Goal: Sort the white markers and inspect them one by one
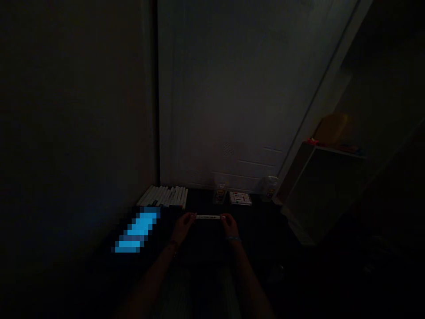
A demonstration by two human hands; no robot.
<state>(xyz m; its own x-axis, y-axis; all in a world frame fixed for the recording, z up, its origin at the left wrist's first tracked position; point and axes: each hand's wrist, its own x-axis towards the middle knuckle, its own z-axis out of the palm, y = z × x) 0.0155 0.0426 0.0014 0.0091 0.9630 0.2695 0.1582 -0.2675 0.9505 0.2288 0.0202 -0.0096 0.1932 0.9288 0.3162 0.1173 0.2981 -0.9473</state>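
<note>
In the dim head view, a slim white marker (208,217) is held level above the dark table. My left hand (183,225) pinches its left end, fingers closed. At the opposite end, the fingers of my right hand (230,225) are also closed on it. Some dark print shows along the marker's middle; its ends are covered by my fingertips. Beyond my left hand, several similar white markers (166,196) lie side by side in a row at the back left of the table.
A pixelated bright blue screen (137,230) lies left of my hands. Along the back stand a clear labelled pack (220,193), a flat white printed pack (241,198) and another clear pack (270,188). A shelf unit (299,173) stands at the right; a pale wall (226,97) rises behind.
</note>
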